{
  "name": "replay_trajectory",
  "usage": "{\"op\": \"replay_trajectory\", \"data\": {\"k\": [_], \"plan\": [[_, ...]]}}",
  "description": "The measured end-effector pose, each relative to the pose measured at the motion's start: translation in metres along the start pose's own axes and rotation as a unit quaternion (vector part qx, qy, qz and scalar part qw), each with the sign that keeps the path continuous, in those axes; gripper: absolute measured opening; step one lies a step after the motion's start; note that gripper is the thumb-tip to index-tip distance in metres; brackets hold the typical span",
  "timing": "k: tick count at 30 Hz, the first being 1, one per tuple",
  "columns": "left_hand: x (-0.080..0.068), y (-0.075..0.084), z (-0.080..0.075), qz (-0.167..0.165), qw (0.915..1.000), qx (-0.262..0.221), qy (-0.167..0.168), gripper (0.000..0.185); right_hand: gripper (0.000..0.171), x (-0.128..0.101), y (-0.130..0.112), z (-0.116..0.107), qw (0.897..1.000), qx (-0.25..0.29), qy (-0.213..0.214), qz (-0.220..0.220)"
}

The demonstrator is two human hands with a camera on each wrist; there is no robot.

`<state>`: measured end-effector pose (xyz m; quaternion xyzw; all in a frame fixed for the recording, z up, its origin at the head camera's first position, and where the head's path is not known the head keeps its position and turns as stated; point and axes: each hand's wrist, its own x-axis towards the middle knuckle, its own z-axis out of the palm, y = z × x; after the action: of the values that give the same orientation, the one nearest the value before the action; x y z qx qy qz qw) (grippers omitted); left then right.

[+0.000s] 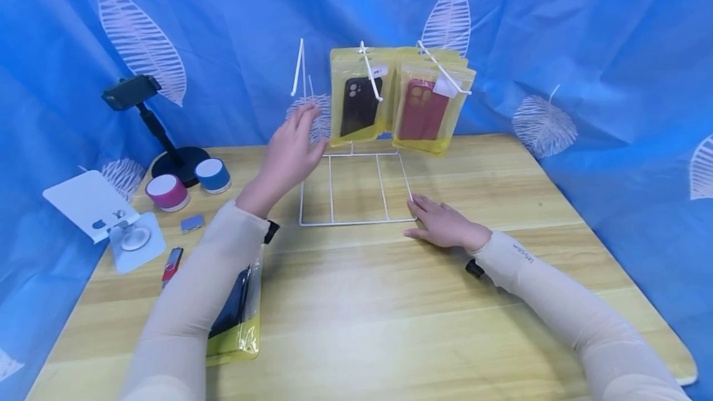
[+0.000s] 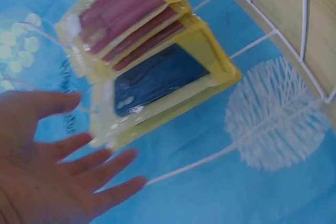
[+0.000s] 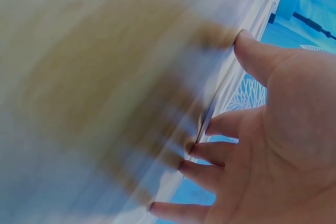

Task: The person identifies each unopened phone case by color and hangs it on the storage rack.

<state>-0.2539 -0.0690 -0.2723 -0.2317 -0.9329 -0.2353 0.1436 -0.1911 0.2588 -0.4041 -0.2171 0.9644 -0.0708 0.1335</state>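
Observation:
A white wire display rack (image 1: 356, 190) stands at the back of the wooden table (image 1: 390, 302). Yellow packets hang from its hooks: one with a black phone case (image 1: 359, 104), others with red cases (image 1: 426, 110). My left hand (image 1: 289, 153) is raised in the air with fingers spread, just left of the black-case packet (image 2: 157, 82) and holding nothing. My right hand (image 1: 442, 224) lies flat on the table, its fingertips touching the rack's base wire at the front right corner. A packet with a dark case (image 1: 236, 314) lies on the table under my left forearm.
At the left stand a black phone holder (image 1: 150, 122), a pink speaker (image 1: 167, 192), a blue speaker (image 1: 213, 175), a white stand (image 1: 106, 212), a small blue item (image 1: 192, 223) and a red USB stick (image 1: 172, 263). Blue leaf-print cloth (image 1: 557, 48) surrounds the table.

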Motion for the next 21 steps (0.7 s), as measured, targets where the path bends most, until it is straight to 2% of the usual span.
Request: {"op": "replay_trajectory", "data": {"k": [3, 6, 10, 13, 15, 17, 21], "plan": [[-0.017, -0.002, -0.014, -0.018, 0.9963, 0.034, -0.077, 0.058, 0.083, -0.001, 0.001, -0.003, 1.0, -0.002, 0.003, 0.004], [-0.036, -0.01, -0.027, -0.033, 0.9851, 0.08, -0.148, 0.056, 0.083, -0.001, 0.002, -0.004, 1.0, -0.004, 0.005, 0.007], [-0.061, -0.031, -0.038, -0.064, 0.9577, 0.132, -0.248, 0.055, 0.082, -0.001, 0.003, -0.004, 1.0, -0.003, 0.007, 0.012], [-0.079, -0.052, -0.042, -0.1, 0.9342, 0.139, -0.313, 0.054, 0.082, -0.003, 0.003, -0.006, 1.0, 0.003, 0.006, 0.014], [-0.093, -0.067, -0.044, -0.119, 0.9225, 0.138, -0.34, 0.052, 0.082, -0.003, 0.002, -0.007, 1.0, 0.004, 0.005, 0.013], [-0.106, -0.08, -0.044, -0.132, 0.9155, 0.138, -0.354, 0.048, 0.082, -0.003, 0.001, -0.007, 1.0, 0.004, 0.006, 0.009], [-0.131, -0.103, -0.041, -0.151, 0.9087, 0.144, -0.361, 0.034, 0.082, -0.001, 0.001, -0.005, 1.0, 0.001, 0.006, 0.004]]}}
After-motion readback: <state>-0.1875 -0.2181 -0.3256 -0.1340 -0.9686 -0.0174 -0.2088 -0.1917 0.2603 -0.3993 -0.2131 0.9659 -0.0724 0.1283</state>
